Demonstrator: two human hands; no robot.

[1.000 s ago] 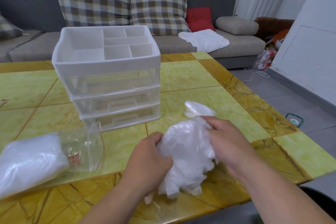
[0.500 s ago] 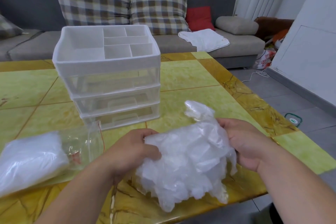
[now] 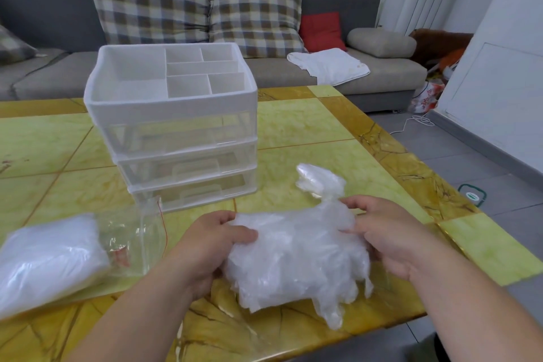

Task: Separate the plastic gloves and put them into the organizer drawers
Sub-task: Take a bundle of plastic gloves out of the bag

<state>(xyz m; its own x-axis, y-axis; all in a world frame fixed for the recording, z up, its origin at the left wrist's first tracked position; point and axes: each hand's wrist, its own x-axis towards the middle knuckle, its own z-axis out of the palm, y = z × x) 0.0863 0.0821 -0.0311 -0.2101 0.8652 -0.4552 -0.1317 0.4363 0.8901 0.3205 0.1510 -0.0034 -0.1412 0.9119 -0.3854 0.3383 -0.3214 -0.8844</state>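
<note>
A crumpled wad of clear plastic gloves (image 3: 296,256) lies spread between my hands near the table's front edge. My left hand (image 3: 205,247) grips its left end, thumb on top. My right hand (image 3: 385,235) holds the right end, fingers curled into the plastic. A twisted tuft of the wad sticks up beyond my right fingers. The white organizer (image 3: 173,109) stands behind, with three clear drawers, all pushed in, and an open divided tray on top.
A clear zip bag (image 3: 53,258) with more white plastic inside lies at the front left. The yellow-green tiled table (image 3: 323,132) ends close on the right. A grey sofa (image 3: 367,73) with checked cushions and a white cloth stands behind.
My hands have moved apart and stretched the wad sideways. It now lies wider and flatter than a second ago, when it was bunched up between them.
</note>
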